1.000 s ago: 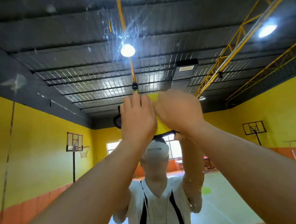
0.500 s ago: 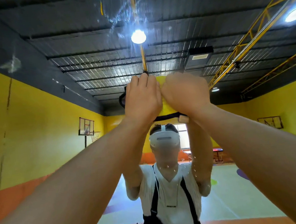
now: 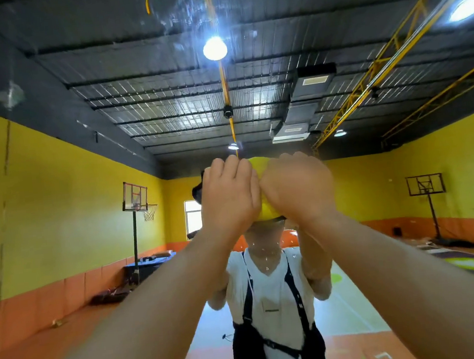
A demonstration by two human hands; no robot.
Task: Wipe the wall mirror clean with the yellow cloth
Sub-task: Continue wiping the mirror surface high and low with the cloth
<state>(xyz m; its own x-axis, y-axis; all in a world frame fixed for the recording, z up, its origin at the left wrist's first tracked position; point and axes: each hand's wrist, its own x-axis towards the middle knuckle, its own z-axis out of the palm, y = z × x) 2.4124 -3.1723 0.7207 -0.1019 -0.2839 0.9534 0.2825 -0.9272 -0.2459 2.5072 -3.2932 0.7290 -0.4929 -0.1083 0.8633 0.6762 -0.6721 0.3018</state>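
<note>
The wall mirror [image 3: 68, 213] fills the whole view and reflects a yellow-walled gym and my own body. My left hand [image 3: 229, 197] and my right hand [image 3: 297, 188] lie side by side, both pressed flat on the yellow cloth [image 3: 259, 165] against the glass at the centre. Only a strip of the cloth shows between and under the hands. Water drops and streaks mark the glass above the hands and below them, over my reflected chest.
A smudge [image 3: 9, 95] sits on the glass at upper left, with thin streaks running down from it. Reflected in the mirror are basketball hoops [image 3: 136, 200], orange wall padding, ceiling lamps [image 3: 214, 48] and the floor.
Both hands have slid down the mirror with the cloth, from the level above the reflected head to over the reflected face. The view has tilted a little downward.
</note>
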